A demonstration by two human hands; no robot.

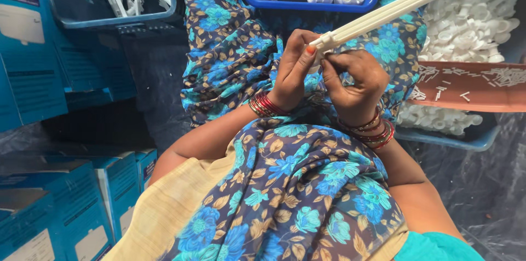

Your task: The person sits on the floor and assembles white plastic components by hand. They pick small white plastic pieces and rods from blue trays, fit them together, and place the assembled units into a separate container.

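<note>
A: Two hands meet over the lap, both at the near end of the long white plastic rods (405, 3). Where do they sit against that end?

B: The left hand (293, 69) is curled closed around the end fitting, thumb and fingers pinching it from the left. The right hand (353, 77) is closed too, fingertips nipped together just below the same end, as if on something small; what it pinches is hidden.

A: And the long axis of the rods?

B: From the end in the hands they run up and away to the right, leaving the top edge of the view. So the bulk of them lies beyond and to the right of both hands, with the left hand carrying the end.

A: What lies around the rods?

B: Above their near end, a blue tray (312, 4) of small white fittings. Under their far stretch, a heap of white caps in a bin (466, 25), and below that a brown tray (471, 94) with tiny white pins. Well to the left of the rods, blue cardboard boxes (33, 47) are stacked
</note>
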